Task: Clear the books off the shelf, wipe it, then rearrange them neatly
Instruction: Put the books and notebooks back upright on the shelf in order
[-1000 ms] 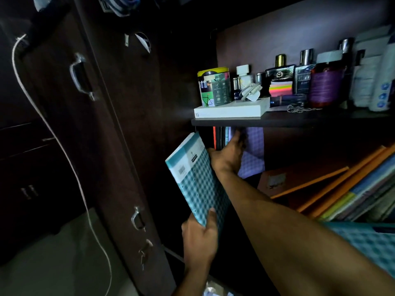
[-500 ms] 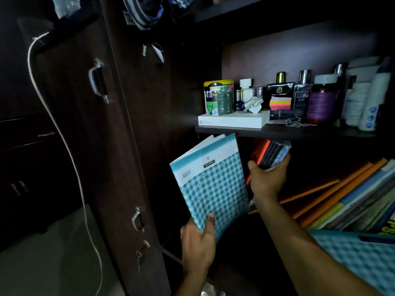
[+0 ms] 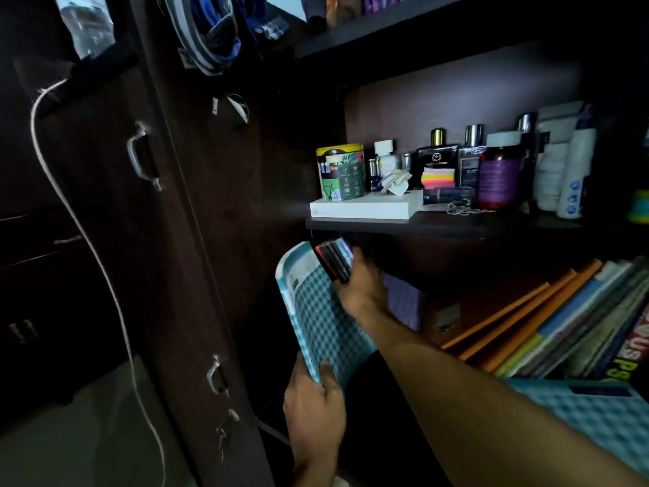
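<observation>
Fingers (image 3: 328, 376) of your left hand (image 3: 314, 413) pinch the lower corner of the blue checked notebook (image 3: 323, 311), thumb on the cover; it is held upright and tilted, probably so it serves as a carrying stack.

Right hand (image 3: 361, 286): curled round a small bundle of dark slim books (image 3: 333, 260), red edge showing. Bundle is pressed against the notebook's upper face, just under the lip of the upper shelf (image 3: 439, 223). Judgement: you are adding the bundle to the left-hand stack so one hand can carry it all.

Behind your right hand, a purple checked book (image 3: 404, 304) stands in the lower compartment, partly hidden by the wrist.

Farther right, orange folders (image 3: 509, 318) and a row of books (image 3: 590, 321) lean left at a slant, likely because the space beside them is open. Clearing is not finished; wiping not yet begun.

Near right edge, another blue checked cover (image 3: 597, 413) lies under your forearm.

Beyond: the upper shelf carries a white box (image 3: 365, 209), a yellow-lidded tin (image 3: 339, 172) on it, perfume bottles (image 3: 453, 159) and a purple jar (image 3: 498, 177).

Far left: dark cupboard door (image 3: 140, 240), white cable (image 3: 87, 240) hanging in front of it.
</observation>
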The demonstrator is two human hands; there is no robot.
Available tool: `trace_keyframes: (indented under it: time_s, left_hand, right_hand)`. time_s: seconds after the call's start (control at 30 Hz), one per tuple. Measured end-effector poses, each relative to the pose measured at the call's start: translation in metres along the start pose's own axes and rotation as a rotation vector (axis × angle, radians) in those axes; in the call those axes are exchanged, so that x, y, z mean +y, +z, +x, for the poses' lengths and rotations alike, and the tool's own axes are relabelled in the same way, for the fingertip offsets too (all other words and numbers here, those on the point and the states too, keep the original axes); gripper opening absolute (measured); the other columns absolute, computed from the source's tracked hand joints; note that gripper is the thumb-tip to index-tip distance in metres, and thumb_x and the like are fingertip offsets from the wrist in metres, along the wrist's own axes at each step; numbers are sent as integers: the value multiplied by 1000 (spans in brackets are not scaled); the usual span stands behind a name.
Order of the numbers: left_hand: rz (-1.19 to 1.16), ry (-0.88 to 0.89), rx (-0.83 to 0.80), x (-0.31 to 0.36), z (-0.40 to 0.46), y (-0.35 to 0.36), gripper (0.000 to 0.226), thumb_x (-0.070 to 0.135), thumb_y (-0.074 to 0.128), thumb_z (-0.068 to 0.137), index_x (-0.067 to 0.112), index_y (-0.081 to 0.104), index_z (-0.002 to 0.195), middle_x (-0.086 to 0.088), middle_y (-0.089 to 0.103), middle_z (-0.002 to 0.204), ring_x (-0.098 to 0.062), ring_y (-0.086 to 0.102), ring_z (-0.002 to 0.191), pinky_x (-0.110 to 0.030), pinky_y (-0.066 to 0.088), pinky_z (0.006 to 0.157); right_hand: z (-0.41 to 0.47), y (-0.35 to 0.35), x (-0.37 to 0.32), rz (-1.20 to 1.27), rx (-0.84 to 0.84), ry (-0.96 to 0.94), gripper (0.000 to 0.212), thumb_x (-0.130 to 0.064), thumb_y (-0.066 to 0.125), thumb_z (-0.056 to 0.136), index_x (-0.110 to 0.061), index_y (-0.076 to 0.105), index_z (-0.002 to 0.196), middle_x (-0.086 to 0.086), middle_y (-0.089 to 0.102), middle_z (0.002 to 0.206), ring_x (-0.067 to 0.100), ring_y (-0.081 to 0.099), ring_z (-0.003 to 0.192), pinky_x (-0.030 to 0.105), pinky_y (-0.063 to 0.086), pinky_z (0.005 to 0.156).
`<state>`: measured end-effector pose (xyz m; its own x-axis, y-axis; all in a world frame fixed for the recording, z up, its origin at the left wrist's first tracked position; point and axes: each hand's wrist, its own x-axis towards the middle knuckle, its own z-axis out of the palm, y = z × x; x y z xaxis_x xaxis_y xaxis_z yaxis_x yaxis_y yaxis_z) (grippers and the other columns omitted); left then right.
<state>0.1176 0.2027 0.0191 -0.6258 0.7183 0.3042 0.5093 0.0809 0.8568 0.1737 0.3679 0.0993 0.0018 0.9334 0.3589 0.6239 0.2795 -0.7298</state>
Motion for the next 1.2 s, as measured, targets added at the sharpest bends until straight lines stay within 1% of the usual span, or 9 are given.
trace_keyframes:
  time_s: [0.13, 0.3, 0.43, 0.67, 0.8, 0.9, 1.0, 1.1, 1.2]
  left_hand:
    - [16, 24, -31, -4, 3, 2, 38, 27, 55, 101, 17, 58, 138, -9, 68, 124, -33, 64, 113, -33, 47, 88]
    - [-6, 34, -20, -7, 3, 3, 38, 28, 56, 101, 19, 56, 138, -7, 68, 124, -30, 64, 113, -32, 47, 91]
    - [18, 18, -9, -10, 5, 6, 36, 27, 56, 101, 16, 59, 135, -10, 68, 123, -33, 63, 113, -35, 48, 90]
    - [-21, 49, 23, -13, 4, 9, 32, 22, 59, 99, 14, 61, 131, -10, 68, 120, -33, 63, 113, -30, 42, 85]
    - [-7, 45, 48, -14, 5, 9, 32, 22, 58, 100, 13, 62, 130, -10, 69, 121, -33, 63, 113, -33, 47, 90]
    - [-23, 59, 66, -13, 4, 7, 27, 20, 57, 100, 13, 63, 125, -10, 69, 118, -33, 63, 111, -32, 46, 88]
    - [-30, 50, 87, -10, 1, 7, 26, 19, 57, 100, 12, 63, 124, -12, 69, 118, -35, 63, 110, -32, 44, 87]
    - [-44, 54, 104, -10, 0, 6, 26, 19, 57, 101, 10, 63, 124, -12, 68, 118, -35, 63, 110, -30, 42, 87]
    - [-51, 55, 75, -12, 1, 7, 28, 21, 57, 101, 11, 63, 126, -11, 69, 120, -33, 63, 111, -30, 44, 90]
  right_hand:
    - [10, 15, -11, -87, 35, 82, 77, -26, 72, 91, -22, 27, 154, 15, 37, 152, 42, 39, 135, 64, 40, 103]
    - [6, 12, 10, 323, 347, 43, 73, -20, 77, 85, -14, 42, 149, 19, 60, 135, 40, 59, 120, 49, 52, 92]
    - [1, 22, 6, 318, 373, 14, 71, -17, 76, 85, -12, 43, 148, 19, 58, 138, 40, 55, 125, 49, 50, 93]
    - [20, 38, -17, 29, 79, -16, 82, -39, 62, 98, -16, 13, 160, 18, 26, 156, 44, 26, 143, 69, 33, 107]
    - [14, 16, 15, 161, -98, -192, 100, -51, 62, 95, -12, -2, 162, 22, 9, 165, 41, 14, 151, 57, 25, 117]
    - [-12, -4, 76, -139, -106, -343, 95, -53, 58, 94, -7, 9, 161, 26, 26, 158, 46, 39, 138, 49, 42, 106]
    - [-43, -27, 121, -626, -416, -391, 77, -45, 52, 99, -15, 13, 158, 17, 45, 145, 40, 56, 119, 42, 50, 85]
    - [-54, -44, 129, -727, -475, -367, 49, -31, 44, 104, -20, 34, 150, 11, 53, 138, 34, 58, 120, 44, 50, 93]
    - [-58, -65, 129, -823, -456, -248, 40, -21, 40, 105, -15, 46, 145, 11, 52, 144, 32, 56, 128, 42, 47, 101]
